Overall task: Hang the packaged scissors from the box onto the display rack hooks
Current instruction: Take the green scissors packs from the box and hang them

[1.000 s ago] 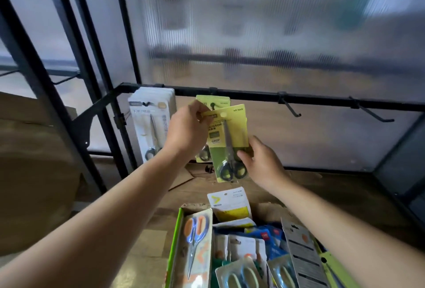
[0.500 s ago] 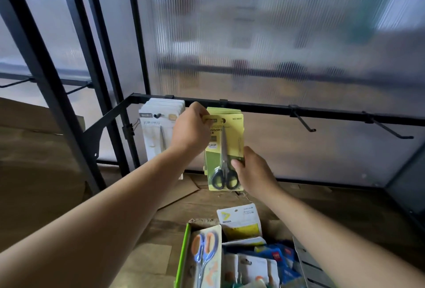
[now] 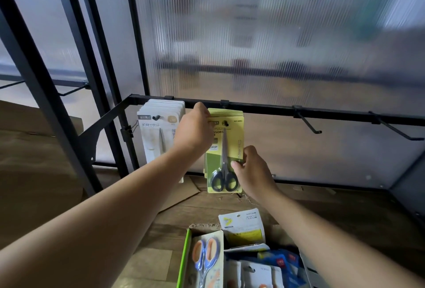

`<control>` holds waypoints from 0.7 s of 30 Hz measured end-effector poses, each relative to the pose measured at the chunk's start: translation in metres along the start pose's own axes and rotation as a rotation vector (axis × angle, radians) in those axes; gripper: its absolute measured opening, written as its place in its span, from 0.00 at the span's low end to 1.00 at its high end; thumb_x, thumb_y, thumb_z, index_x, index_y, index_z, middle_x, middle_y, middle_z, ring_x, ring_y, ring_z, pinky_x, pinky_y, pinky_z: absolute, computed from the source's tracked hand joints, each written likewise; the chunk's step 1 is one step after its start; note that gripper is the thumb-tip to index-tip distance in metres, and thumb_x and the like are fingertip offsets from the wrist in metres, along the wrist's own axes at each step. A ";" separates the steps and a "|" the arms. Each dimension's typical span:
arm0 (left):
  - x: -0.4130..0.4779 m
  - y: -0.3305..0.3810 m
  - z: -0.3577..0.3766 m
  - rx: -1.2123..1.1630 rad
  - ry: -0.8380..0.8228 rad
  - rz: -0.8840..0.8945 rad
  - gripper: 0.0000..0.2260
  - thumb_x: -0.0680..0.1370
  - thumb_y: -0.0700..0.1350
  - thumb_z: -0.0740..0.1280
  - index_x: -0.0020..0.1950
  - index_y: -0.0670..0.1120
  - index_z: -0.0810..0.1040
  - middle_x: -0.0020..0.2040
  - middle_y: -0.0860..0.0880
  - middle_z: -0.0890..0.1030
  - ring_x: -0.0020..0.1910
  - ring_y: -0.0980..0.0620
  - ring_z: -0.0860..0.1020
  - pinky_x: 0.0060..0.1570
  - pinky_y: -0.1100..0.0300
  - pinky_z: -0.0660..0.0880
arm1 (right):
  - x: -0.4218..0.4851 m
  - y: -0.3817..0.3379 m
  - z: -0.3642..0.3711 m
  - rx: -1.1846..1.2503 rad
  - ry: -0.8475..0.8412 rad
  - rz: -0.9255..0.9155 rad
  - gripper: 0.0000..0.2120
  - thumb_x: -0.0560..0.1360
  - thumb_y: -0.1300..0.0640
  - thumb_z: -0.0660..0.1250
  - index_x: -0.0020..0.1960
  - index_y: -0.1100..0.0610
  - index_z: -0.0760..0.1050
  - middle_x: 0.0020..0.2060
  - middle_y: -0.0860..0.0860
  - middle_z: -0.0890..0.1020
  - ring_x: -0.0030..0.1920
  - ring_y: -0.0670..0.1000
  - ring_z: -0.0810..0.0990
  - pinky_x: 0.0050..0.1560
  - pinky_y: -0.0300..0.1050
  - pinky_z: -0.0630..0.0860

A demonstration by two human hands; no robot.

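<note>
Left hand (image 3: 195, 126) pinches the top corner of the green scissors pack (image 3: 226, 149), right hand (image 3: 250, 170) curls fingers round its lower right edge, steadying the card so its hole sits on the hook (image 3: 225, 123), far above the box (image 3: 187, 253).

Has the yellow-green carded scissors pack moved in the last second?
Yes. The yellow-green scissors pack straightened and slid back toward the black rail, onto its hook.

Wooden floor (image 3: 345, 216) beneath box (image 3: 203, 226) and flattened cardboard (image 3: 181, 193)
</note>
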State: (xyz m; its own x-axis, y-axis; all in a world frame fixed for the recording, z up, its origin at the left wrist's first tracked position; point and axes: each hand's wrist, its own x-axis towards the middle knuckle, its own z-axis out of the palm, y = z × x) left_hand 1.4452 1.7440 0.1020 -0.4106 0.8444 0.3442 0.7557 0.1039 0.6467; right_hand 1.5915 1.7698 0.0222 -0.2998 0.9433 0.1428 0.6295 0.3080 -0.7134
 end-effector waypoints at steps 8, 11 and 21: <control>0.016 0.003 0.012 0.095 0.002 -0.007 0.06 0.80 0.37 0.60 0.56 0.42 0.69 0.43 0.45 0.76 0.38 0.46 0.73 0.32 0.54 0.68 | 0.017 0.005 0.006 -0.089 0.026 0.041 0.09 0.81 0.54 0.61 0.51 0.58 0.63 0.41 0.52 0.74 0.36 0.49 0.72 0.29 0.37 0.63; 0.019 0.000 0.019 0.080 0.017 -0.007 0.06 0.79 0.36 0.60 0.56 0.43 0.70 0.48 0.43 0.77 0.40 0.47 0.72 0.33 0.55 0.65 | 0.020 0.005 0.006 -0.190 -0.003 0.025 0.11 0.82 0.53 0.59 0.54 0.61 0.64 0.38 0.51 0.72 0.36 0.51 0.72 0.31 0.43 0.64; -0.022 -0.001 0.017 -0.001 0.043 -0.038 0.18 0.79 0.42 0.66 0.66 0.43 0.65 0.63 0.43 0.70 0.58 0.45 0.72 0.54 0.55 0.70 | 0.011 0.017 0.006 -0.370 -0.135 0.032 0.19 0.83 0.47 0.53 0.61 0.63 0.66 0.48 0.57 0.77 0.48 0.58 0.77 0.42 0.46 0.67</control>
State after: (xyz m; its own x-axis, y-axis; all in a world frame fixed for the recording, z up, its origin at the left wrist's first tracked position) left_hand 1.4619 1.7344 0.0819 -0.4606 0.8166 0.3479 0.7384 0.1349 0.6608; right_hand 1.5946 1.7849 0.0078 -0.3519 0.9359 0.0160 0.8482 0.3261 -0.4173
